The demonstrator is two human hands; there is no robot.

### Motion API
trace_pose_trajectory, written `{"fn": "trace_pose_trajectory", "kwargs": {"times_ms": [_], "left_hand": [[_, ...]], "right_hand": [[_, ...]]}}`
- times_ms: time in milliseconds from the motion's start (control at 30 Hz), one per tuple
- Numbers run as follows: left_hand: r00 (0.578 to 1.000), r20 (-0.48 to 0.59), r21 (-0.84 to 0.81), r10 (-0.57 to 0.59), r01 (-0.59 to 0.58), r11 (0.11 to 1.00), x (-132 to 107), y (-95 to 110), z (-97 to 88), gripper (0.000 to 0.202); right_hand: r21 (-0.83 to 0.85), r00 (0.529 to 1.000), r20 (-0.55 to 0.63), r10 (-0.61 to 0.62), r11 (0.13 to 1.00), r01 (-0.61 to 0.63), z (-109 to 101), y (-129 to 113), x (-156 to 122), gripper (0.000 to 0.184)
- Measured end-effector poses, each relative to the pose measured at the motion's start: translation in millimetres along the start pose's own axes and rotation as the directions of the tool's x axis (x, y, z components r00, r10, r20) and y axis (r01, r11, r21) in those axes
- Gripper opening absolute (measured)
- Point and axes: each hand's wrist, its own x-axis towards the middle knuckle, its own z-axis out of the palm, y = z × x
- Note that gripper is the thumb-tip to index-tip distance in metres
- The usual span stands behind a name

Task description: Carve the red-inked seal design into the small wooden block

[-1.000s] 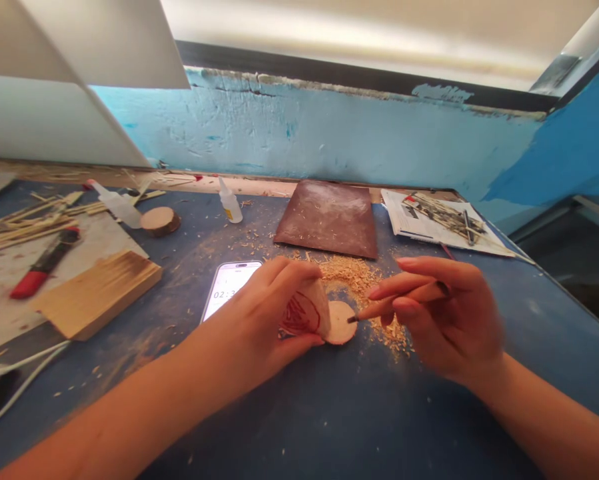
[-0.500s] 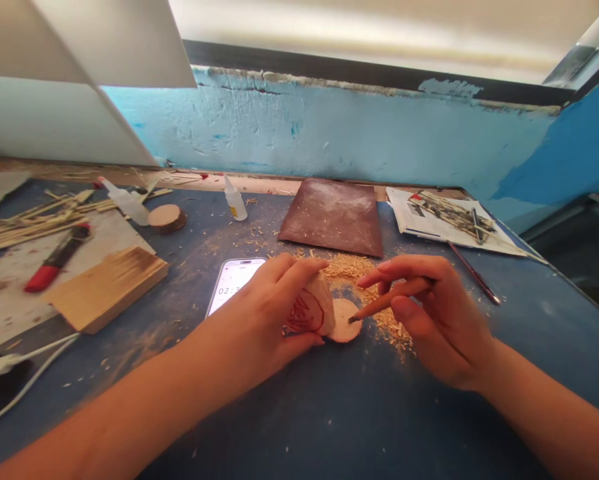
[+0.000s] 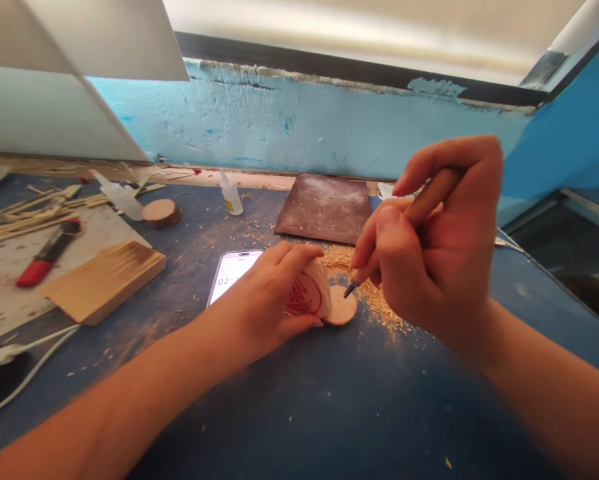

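My left hand (image 3: 259, 297) is closed around a pale piece of wood (image 3: 312, 291) with a red circle and red lines drawn on its face. Against that piece lies a small round wood slice (image 3: 341, 308), flat on the table. A wood-handled carving tool (image 3: 433, 193) is gripped in my right hand (image 3: 436, 257), tilted with its dark metal tip down. The tip is over the right part of the slice; whether it touches, I cannot tell.
Wood shavings (image 3: 385, 305) lie beyond the slice, and a brown sheet (image 3: 324, 208) behind them. A lit phone (image 3: 225, 273) is partly behind my left arm. Leftward are a glue bottle (image 3: 232, 195), a wood disc (image 3: 160, 212), a wooden block (image 3: 104, 277) and a red-black tool (image 3: 49, 253).
My right hand has risen and turned, with the carving tool now held more steeply in a closed fist. The left hand keeps its hold. The view has shifted slightly.
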Motion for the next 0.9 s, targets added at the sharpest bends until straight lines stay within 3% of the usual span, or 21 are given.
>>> {"fn": "trace_pose_trajectory", "kwargs": {"times_ms": [100,233,467,667,833,900], "left_hand": [[1.0,-0.006,0.002,-0.003,0.003,1.0,0.2,0.0,0.0,0.073],[1.0,0.009,-0.023,-0.009,0.01,1.0,-0.7,-2.1,0.2,0.074],[1.0,-0.01,-0.01,-0.023,0.023,1.0,0.4,-1.5,1.4,0.068],[1.0,-0.003,0.005,-0.028,0.028,1.0,1.0,-0.1,3.5,0.068],[1.0,-0.013,-0.004,-0.027,0.027,1.0,1.6,-2.5,4.5,0.069],[1.0,-0.001,-0.005,-0.03,0.03,1.0,1.9,-2.1,4.0,0.064]], "right_hand": [[0.16,0.987,-0.142,0.075,0.986,-0.052,16.6,9.9,-16.9,0.028],[0.172,0.997,-0.054,0.045,0.985,-0.035,28.0,28.4,-35.5,0.032],[0.097,0.977,-0.208,0.035,0.995,-0.015,19.2,26.4,-11.8,0.029],[0.125,0.995,-0.094,0.021,0.992,-0.009,27.7,41.1,-20.7,0.025],[0.098,0.991,-0.131,0.01,0.995,0.003,26.7,39.8,-19.9,0.025],[0.07,0.996,-0.09,-0.003,0.997,0.01,26.6,37.7,-20.5,0.029]]}}
